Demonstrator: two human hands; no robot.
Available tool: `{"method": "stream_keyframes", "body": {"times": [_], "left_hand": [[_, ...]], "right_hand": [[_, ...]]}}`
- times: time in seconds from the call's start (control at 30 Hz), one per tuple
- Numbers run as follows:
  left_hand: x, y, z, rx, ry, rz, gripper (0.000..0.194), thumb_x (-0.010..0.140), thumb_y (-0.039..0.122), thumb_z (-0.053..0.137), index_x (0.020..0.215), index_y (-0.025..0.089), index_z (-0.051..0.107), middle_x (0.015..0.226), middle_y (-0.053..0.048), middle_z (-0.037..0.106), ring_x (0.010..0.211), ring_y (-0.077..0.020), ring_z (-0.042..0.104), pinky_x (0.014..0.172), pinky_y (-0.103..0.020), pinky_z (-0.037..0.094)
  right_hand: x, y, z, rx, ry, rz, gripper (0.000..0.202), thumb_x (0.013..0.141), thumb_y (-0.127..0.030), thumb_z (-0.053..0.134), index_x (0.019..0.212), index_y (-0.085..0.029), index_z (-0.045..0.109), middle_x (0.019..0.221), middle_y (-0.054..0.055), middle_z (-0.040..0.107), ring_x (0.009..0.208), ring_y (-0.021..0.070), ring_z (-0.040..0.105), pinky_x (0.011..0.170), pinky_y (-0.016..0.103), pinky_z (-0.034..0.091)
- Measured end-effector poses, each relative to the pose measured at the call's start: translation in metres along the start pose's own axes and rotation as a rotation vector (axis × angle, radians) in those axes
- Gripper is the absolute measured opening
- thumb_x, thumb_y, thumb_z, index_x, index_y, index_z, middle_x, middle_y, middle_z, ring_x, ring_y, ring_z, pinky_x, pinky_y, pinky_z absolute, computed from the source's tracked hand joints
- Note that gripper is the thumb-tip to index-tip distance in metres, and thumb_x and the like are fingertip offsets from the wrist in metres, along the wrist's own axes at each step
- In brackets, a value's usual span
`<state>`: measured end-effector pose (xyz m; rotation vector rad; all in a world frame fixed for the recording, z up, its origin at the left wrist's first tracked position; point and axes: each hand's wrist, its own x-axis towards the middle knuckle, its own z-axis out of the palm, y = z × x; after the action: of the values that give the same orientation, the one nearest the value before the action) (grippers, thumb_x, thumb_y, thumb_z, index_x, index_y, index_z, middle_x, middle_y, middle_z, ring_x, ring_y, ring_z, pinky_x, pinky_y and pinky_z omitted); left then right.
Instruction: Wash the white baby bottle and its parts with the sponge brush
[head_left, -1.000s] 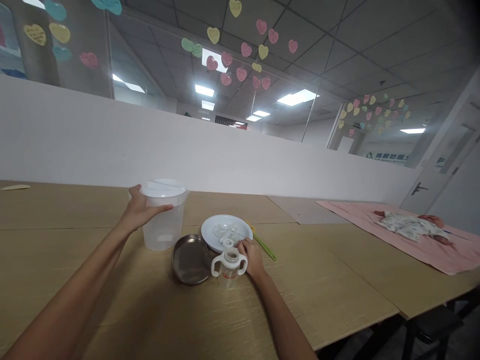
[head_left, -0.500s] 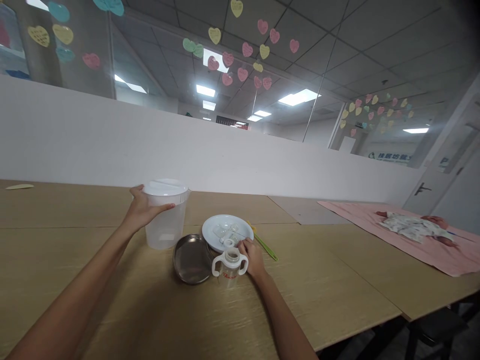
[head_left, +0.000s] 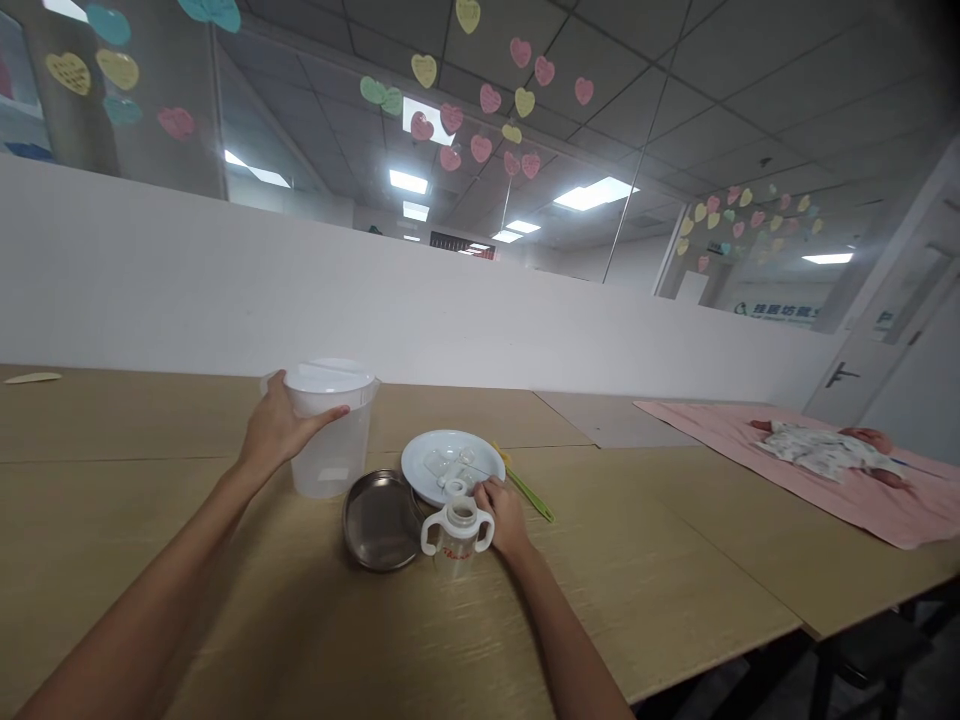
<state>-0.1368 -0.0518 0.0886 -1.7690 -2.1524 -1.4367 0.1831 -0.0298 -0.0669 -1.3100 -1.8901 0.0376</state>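
Note:
A translucent plastic pitcher (head_left: 330,450) with a white lid stands upright on the table. My left hand (head_left: 281,425) is wrapped round its upper left side, thumb across the front. My right hand (head_left: 501,512) is closed at the right rim of a white plate (head_left: 411,462), just behind a baby bottle (head_left: 457,548); what its fingers hold is hidden. The bottle is clear, uncapped, with two white handles and red lettering. Small clear and white bottle parts (head_left: 454,470) lie on the plate. Left of the bottle is an oval metal tray (head_left: 381,525), touching or very near the plate.
A green-handled brush (head_left: 534,497) lies right of the plate. Farther right, a doll (head_left: 825,455) in patterned clothes rests on a pink cloth (head_left: 720,425). A flat pale piece (head_left: 34,378) lies at far left. A white wall (head_left: 450,330) backs the table; a dark stool (head_left: 870,650) stands at lower right.
My left hand has shifted slightly on the pitcher, so that its handle now shows behind the fingers. The right hand and the other things stay in place; the view has moved a little.

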Motion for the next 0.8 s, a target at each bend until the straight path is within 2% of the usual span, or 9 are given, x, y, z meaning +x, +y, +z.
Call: {"method": "stream_keyframes", "body": {"times": [0.17, 0.53, 0.7, 0.8], "left_hand": [[0.000, 0.001, -0.002, 0.054, -0.025, -0.015, 0.112, 0.056, 0.071, 0.062, 0.137, 0.008, 0.019, 0.135, -0.023, 0.042, 0.120, -0.0402, 0.044, 0.093, -0.050, 0.042], [-0.001, 0.001, -0.002, 0.052, -0.023, -0.027, 0.111, 0.057, 0.072, 0.060, 0.135, 0.006, 0.016, 0.136, -0.023, 0.039, 0.121, -0.0395, 0.042, 0.094, -0.049, 0.041], [0.004, -0.004, 0.005, -0.059, -0.027, -0.017, 0.110, 0.058, 0.065, 0.065, 0.135, 0.007, 0.013, 0.138, -0.022, 0.035, 0.125, -0.0340, 0.039, 0.099, -0.044, 0.039], [0.007, -0.008, 0.012, -0.143, -0.020, 0.001, 0.116, 0.054, 0.060, 0.071, 0.135, 0.008, 0.006, 0.139, -0.021, 0.030, 0.127, -0.0308, 0.035, 0.102, -0.041, 0.036]], "right_hand": [[0.000, -0.001, -0.001, 0.024, 0.001, -0.002, 0.039, 0.091, -0.029, 0.033, 0.063, -0.018, 0.056, 0.071, 0.004, 0.058, 0.066, 0.0130, 0.053, 0.059, 0.023, 0.032], [-0.001, 0.000, 0.001, 0.004, 0.010, -0.004, 0.038, 0.091, -0.029, 0.033, 0.062, -0.017, 0.053, 0.070, 0.003, 0.057, 0.065, 0.0125, 0.052, 0.059, 0.022, 0.030], [-0.001, -0.001, 0.000, 0.021, 0.003, 0.000, 0.039, 0.092, -0.030, 0.032, 0.061, -0.017, 0.053, 0.071, 0.003, 0.057, 0.065, 0.0122, 0.053, 0.059, 0.022, 0.030], [-0.001, -0.002, -0.001, 0.017, -0.004, 0.010, 0.040, 0.092, -0.030, 0.032, 0.061, -0.017, 0.054, 0.070, 0.003, 0.057, 0.065, 0.0123, 0.053, 0.059, 0.022, 0.031]]}}
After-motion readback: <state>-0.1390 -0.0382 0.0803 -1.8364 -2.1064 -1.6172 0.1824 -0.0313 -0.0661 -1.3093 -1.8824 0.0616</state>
